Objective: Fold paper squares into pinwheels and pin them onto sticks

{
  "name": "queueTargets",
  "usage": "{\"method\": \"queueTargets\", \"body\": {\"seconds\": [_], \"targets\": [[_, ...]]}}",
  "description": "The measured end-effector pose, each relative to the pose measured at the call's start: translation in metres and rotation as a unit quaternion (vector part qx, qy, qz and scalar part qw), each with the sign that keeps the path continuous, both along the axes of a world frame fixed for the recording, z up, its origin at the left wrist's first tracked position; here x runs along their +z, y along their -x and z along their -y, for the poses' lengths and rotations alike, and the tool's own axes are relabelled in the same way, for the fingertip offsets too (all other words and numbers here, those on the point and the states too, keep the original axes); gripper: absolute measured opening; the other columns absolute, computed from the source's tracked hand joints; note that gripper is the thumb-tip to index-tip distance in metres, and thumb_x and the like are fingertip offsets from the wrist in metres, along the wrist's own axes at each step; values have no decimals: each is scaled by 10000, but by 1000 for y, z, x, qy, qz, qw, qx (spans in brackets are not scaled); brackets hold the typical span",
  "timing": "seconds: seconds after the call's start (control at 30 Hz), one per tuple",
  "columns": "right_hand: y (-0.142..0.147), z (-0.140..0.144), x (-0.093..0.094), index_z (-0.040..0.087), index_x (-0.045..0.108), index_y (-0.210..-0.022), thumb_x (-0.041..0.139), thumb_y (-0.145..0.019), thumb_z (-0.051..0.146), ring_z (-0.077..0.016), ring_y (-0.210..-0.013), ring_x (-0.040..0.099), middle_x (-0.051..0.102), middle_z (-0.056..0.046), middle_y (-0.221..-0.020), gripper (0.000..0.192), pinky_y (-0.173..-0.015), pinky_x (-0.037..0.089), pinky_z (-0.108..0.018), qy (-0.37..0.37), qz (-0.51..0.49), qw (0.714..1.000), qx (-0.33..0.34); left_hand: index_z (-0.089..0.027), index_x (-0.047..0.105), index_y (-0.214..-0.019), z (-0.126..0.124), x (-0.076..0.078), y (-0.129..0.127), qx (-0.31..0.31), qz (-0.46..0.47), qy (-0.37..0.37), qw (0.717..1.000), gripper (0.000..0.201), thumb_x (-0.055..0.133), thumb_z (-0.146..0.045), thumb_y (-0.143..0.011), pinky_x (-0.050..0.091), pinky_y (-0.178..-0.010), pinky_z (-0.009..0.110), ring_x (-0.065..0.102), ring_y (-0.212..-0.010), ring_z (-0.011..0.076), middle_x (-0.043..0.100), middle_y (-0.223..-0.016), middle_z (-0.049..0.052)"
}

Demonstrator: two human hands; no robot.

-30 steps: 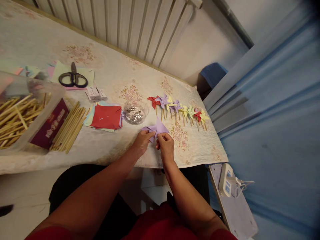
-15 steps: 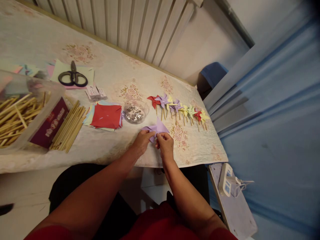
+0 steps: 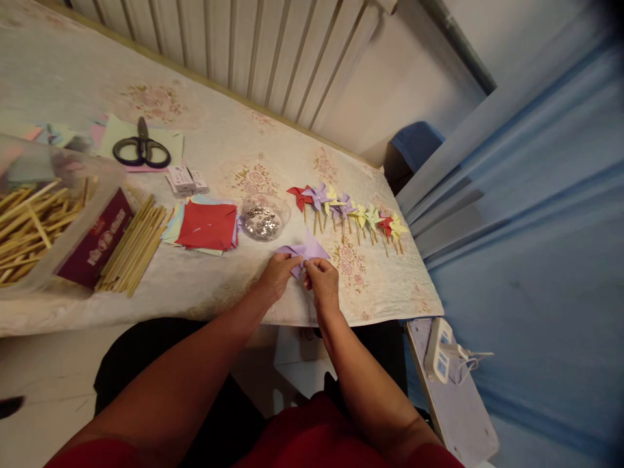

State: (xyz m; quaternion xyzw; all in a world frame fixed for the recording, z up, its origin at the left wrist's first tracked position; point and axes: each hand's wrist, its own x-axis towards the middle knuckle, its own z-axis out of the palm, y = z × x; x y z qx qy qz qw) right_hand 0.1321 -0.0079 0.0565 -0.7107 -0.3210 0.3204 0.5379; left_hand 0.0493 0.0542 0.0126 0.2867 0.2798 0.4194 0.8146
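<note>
Lilac paper [image 3: 312,249], partly folded into pinwheel points, is held low over the near edge of the table [image 3: 219,149], just in front of the small clear dish of sequins [image 3: 264,218]. It is pinched from both sides: the left hand [image 3: 277,276] grips its left flaps between thumb and fingers, and the right hand [image 3: 322,281] nips the centre, where the points are gathered. The sheet is judged to be very light, thin and easily creased or torn, so it is best taken at the gathered middle with fingertips only, the free points being left untouched.

Beyond the dish, a row of finished pinwheels on sticks [image 3: 348,211] is laid out in red, purple and yellow. To the left a stack of cut squares topped by a red sheet [image 3: 208,226] is seen, then a bundle of wooden sticks [image 3: 132,248], a dark red box [image 3: 96,239] and a clear tub of more sticks [image 3: 29,221]. Black scissors [image 3: 141,149] rest on pale paper farther back, near a small white packet [image 3: 186,180].
</note>
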Motion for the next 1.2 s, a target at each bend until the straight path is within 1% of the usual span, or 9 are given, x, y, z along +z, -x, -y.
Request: {"method": "queueTargets", "body": {"seconds": [0.17,0.27,0.33,0.4,0.5,0.57,0.67,0.97,1.2], "targets": [[-3,6,-3,206,631,-729,698,-731,452,-109,-440,444,530,66,-529,255,-449,335,-247,-7,29,999,-38,-150,652,-693,0,6,0,11,-12,-9,1000,236,801,-289,-574,396,-562,235,536,-588,116,618,-637,-3],[-24,12,-1,203,631,-793,668,-763,502,-121,-502,464,557,48,-598,303,-498,376,-255,-27,94,987,-127,-148,647,-679,-2,11,3,16,-20,-12,1000,253,816,-295,-561,362,-542,224,519,-580,105,624,-632,-1],[-45,13,5,195,637,-820,627,-795,543,-142,-586,514,613,10,-665,349,-560,417,-264,-46,140,979,-142,-148,649,-676,-4,13,6,2,-25,-16,1000,249,816,-298,-567,346,-526,223,509,-564,102,630,-632,3],[-64,12,16,189,647,-805,637,-781,585,-156,-659,550,651,-14,-719,397,-621,450,-276,-55,148,980,-117,-145,654,-680,-6,14,8,-24,-27,-29,999,229,809,-281,-579,334,-514,222,501,-547,97,630,-631,5],[-80,7,33,176,684,-775,722,-702,605,-161,-687,590,690,-34,-739,437,-663,470,-285,-10,61,998,2,-142,658,-682,-7,13,10,-63,-27,-49,996,195,795,-241,-584,339,-515,222,515,-545,100,630,-629,13],[-81,3,39,174,696,-754,789,-629,587,-152,-650,590,690,-26,-703,442,-645,468,-281,29,-11,996,80,-140,673,-702,-7,13,11,-86,-31,-55,994,200,792,-240,-577,353,-521,223,538,-558,112,649,-648,27],[-73,-1,40,170,694,-699,860,-535,544,-129,-563,551,667,-5,-615,441,-584,447,-263,68,-72,984,149,-136,688,-724,-6,16,13,-120,-31,-69,990,221,795,-243,-562,363,-522,224,550,-567,118,677,-688,45],[-59,-6,31,136,754,-739,870,-469,325,-165,-573,626,754,-53,-699,349,-577,505,-291,99,-119,971,182,-151,721,-686,-7,19,17,-167,-64,-111,978,125,739,-161,-563,316,-478,225,497,-516,119,653,-620,34],[-63,-6,24,169,706,-654,766,-550,227,-116,-507,527,667,28,-578,134,-520,404,-238,114,-29,972,202,-156,733,-703,-9,17,19,-180,-93,-135,970,110,748,-160,-594,306,-495,234,486,-525,127,648,-637,32]]}}
